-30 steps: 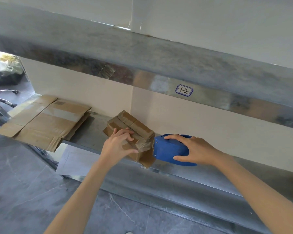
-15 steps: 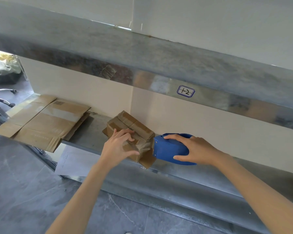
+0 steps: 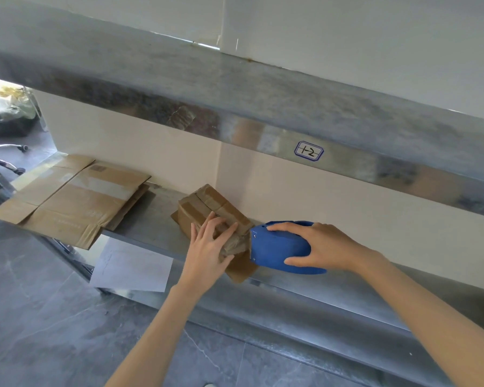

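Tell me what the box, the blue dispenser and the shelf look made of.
Box: brown cardboard, matte, with glossy wrinkled tape bands over it. Dispenser: likely plastic, a smooth blue moulded shell with small screw holes. Shelf: sheet metal, probably galvanised steel, dull grey, mottled and faintly reflective.

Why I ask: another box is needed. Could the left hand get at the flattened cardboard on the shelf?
Probably yes: the left hand only rests on the small box, and bare shelf lies between it and the flattened cardboard.
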`<state>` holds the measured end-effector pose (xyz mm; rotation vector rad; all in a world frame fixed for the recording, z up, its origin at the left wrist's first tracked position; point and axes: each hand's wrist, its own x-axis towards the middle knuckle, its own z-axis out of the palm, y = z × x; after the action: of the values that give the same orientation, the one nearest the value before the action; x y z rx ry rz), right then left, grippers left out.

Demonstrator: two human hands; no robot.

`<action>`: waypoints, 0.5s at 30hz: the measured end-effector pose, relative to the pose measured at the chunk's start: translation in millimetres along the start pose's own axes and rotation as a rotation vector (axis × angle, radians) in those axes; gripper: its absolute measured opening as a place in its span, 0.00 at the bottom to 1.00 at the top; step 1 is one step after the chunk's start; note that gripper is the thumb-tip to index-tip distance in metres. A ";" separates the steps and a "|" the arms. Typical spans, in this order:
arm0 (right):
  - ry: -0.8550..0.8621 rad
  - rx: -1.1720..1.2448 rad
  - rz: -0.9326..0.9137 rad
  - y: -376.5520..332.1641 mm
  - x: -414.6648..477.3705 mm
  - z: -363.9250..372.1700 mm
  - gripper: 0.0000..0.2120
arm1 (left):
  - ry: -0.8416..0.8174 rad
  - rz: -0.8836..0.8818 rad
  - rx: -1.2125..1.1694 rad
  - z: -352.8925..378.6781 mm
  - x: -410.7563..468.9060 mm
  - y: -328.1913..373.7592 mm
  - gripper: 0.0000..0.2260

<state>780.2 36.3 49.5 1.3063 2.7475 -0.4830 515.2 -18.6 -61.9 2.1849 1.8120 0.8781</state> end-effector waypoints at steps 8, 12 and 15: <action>0.003 -0.076 -0.128 -34.5 19.8 8.3 0.32 | -0.131 0.036 -0.148 -28.1 -14.2 -34.8 0.32; 0.025 -0.164 -0.152 -40.1 30.5 10.1 0.32 | -0.113 0.038 -0.092 -26.5 -17.3 -30.6 0.35; 0.025 -0.139 -0.148 -35.1 32.3 8.1 0.32 | -0.140 0.061 -0.075 -27.7 -14.8 -32.9 0.34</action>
<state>732.0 37.2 44.7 1.0921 2.8528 -0.2798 471.4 -30.9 -60.1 2.2060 1.6309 0.7706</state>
